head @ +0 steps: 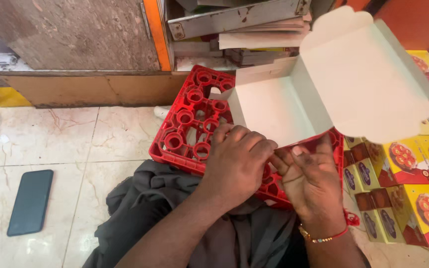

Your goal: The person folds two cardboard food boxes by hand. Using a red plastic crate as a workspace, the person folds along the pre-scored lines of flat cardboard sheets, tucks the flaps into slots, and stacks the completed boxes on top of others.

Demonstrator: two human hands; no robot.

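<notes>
A white cardboard box (274,106) with its lid (368,74) flipped up and back rests open on a red plastic crate (189,124). My left hand (237,161) is curled over the box's near edge, fingers folded on the front wall. My right hand (311,181), with a red thread and bead bracelet at the wrist, pinches the same front edge just to the right. Both hands meet at the box's near rim. The inside of the box shows nothing in it.
A dark phone (31,201) lies on the marble floor at left. Stacked yellow and red printed boxes (413,193) stand at right. Flat cardboard and a metal-edged board (239,20) pile up behind the crate. Dark trousers (175,218) cover my lap.
</notes>
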